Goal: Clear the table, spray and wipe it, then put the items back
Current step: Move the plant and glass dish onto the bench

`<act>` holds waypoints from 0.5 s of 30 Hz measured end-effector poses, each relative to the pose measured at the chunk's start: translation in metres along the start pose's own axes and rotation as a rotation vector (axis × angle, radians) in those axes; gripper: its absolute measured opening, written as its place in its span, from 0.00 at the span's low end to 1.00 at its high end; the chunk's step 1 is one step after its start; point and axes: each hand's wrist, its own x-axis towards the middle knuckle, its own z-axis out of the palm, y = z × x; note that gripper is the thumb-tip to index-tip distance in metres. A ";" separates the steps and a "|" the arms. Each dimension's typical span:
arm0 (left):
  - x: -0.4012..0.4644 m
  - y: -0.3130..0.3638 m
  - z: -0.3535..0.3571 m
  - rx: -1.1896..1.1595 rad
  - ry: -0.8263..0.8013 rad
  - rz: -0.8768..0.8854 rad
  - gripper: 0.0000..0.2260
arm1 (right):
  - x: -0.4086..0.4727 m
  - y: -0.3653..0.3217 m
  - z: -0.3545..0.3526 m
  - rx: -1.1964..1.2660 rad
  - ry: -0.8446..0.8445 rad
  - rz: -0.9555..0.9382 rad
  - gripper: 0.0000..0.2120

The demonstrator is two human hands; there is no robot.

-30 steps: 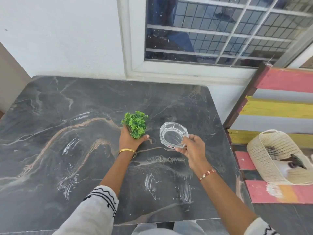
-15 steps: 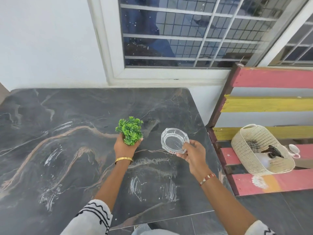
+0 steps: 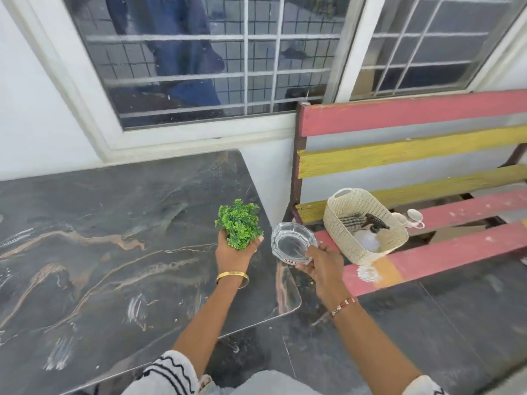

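Observation:
My left hand (image 3: 232, 256) grips a small green artificial plant (image 3: 239, 222) from below, holding it above the right part of the dark marble table (image 3: 114, 238). My right hand (image 3: 322, 262) pinches the near rim of a clear glass ashtray (image 3: 292, 242), which hangs in the air past the table's right edge. On the bench seat to the right, a cream woven basket (image 3: 342, 212) holds a checked cloth (image 3: 349, 220) and a white spray bottle (image 3: 369, 238) with a dark trigger head.
A red and yellow slatted bench (image 3: 427, 155) stands right of the table against the wall. A barred window (image 3: 199, 61) is behind the table. A small white object (image 3: 413, 216) lies beside the basket. Dark tiled floor (image 3: 413, 323) lies between table and bench.
Both hands have carried the plant and the ashtray rightward off the table's middle, toward the bench. The view has swung right, showing more of the bench and basket.

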 end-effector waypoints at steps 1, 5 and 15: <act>-0.008 0.000 0.012 -0.017 -0.011 -0.010 0.28 | 0.003 -0.001 -0.012 0.019 0.007 0.016 0.08; -0.052 0.000 0.092 -0.014 -0.152 -0.026 0.25 | 0.025 -0.006 -0.094 0.087 0.083 0.046 0.08; -0.120 -0.003 0.242 0.105 -0.321 -0.050 0.26 | 0.074 -0.028 -0.245 0.175 0.295 0.097 0.08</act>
